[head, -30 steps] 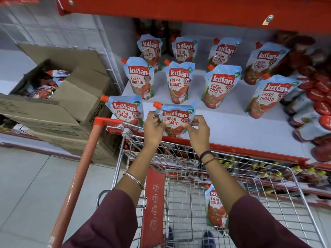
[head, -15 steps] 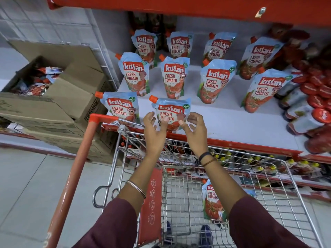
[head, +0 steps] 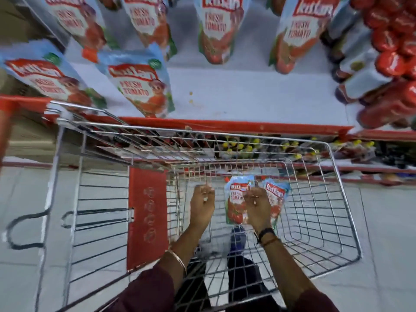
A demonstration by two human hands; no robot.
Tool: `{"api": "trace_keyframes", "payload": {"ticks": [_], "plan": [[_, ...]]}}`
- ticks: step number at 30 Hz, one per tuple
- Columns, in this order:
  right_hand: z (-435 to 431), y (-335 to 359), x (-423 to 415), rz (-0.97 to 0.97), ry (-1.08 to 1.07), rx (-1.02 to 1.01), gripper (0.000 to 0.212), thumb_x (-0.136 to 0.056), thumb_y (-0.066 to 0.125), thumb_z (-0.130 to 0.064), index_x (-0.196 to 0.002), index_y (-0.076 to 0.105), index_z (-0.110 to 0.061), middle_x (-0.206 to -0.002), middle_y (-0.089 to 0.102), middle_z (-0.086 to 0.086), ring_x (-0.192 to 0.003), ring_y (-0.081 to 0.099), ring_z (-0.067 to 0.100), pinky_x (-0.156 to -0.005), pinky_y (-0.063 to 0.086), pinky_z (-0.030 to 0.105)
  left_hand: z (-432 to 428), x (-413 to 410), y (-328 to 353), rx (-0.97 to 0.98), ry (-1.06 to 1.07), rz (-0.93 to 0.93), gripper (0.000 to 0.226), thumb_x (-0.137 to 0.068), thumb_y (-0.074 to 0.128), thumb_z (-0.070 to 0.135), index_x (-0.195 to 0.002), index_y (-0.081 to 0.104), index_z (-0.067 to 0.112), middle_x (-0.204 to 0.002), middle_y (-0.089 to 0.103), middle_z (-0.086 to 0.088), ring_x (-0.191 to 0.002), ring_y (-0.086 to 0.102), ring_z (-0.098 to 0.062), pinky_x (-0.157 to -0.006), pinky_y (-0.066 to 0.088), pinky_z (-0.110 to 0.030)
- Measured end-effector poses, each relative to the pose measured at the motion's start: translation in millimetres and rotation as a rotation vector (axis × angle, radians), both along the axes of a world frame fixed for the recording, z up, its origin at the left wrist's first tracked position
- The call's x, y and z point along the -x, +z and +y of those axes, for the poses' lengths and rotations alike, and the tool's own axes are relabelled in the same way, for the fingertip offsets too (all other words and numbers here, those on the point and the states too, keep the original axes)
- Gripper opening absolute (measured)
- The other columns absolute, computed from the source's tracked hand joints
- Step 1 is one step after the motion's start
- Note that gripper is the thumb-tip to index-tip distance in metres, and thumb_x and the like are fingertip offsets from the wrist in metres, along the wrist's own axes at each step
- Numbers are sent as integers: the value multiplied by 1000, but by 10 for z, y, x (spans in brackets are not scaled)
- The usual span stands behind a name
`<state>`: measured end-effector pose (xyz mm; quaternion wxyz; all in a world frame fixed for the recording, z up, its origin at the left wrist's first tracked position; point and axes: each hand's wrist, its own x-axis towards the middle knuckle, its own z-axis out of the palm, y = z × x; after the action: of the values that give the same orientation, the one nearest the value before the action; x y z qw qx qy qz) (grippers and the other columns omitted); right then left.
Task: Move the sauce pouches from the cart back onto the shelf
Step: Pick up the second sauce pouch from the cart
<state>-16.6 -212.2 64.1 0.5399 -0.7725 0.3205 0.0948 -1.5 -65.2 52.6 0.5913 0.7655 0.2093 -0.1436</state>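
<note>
Plenty of bare white shelf (head: 247,95) to the right of the near-left pouches (head: 139,82), walled in on the far right by red-capped bottles (head: 387,64), with the cart (head: 337,167) open on top but fenced by wire sides all round.

Shelf pouch (head: 139,84): red "Kissan" banner, "FRESH TOMATO" beneath. Same wording on the rear-row pouches (head: 216,28). Left cart pouch (head: 236,199): "FRESH TOMATO". Right cart pouch (head: 275,194): "Kissan" only.
</note>
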Motion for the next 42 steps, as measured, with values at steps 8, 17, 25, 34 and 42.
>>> {"api": "trace_keyframes", "payload": {"ticks": [8, 17, 25, 34, 42], "plan": [[-412, -792, -184, 286, 131, 30, 27, -89, 57, -12, -113, 52, -2, -106, 59, 14, -95, 55, 24, -66, 43, 14, -339, 100, -984, -39, -167, 421, 4, -90, 54, 25, -93, 52, 24, -116, 62, -14, -100, 58, -23, -91, 47, -32], [-357, -1230, -278, 428, 253, 119, 38, -90, 49, -9, -124, 38, 3, -87, 59, 12, -76, 55, 24, -52, 42, 22, -605, -112, -1691, 57, 13, 625, 13, -77, 69, 9, -80, 57, 6, -78, 63, -12, -53, 63, -11, -56, 51, -29], [-324, -1277, -420, 452, 283, 213, 14, -88, 51, -3, -92, 39, -10, -116, 63, 28, -104, 61, 42, -86, 55, 45, -730, -152, -1746, -96, 7, 704, 45, -80, 61, 29, -118, 53, 5, -120, 58, -17, -107, 60, -36, -85, 54, -40], [-440, -1403, -386, 433, 227, 95, 30, -84, 59, -15, -110, 59, -1, -112, 69, 16, -95, 66, 34, -72, 51, 32, -571, -170, -1540, -33, 61, 635, 23, -82, 66, 20, -98, 64, 4, -101, 68, -14, -92, 65, -28, -78, 54, -35], [-475, -572, -290, 276, 186, -4, 8, -80, 66, -7, -80, 68, -15, -84, 71, 1, -80, 63, 18, -53, 41, 6, -350, -111, -773, 95, 9, 502, 24, -72, 76, 13, -74, 53, 21, -105, 67, -14, -102, 63, -33, -90, 54, -51]]}}
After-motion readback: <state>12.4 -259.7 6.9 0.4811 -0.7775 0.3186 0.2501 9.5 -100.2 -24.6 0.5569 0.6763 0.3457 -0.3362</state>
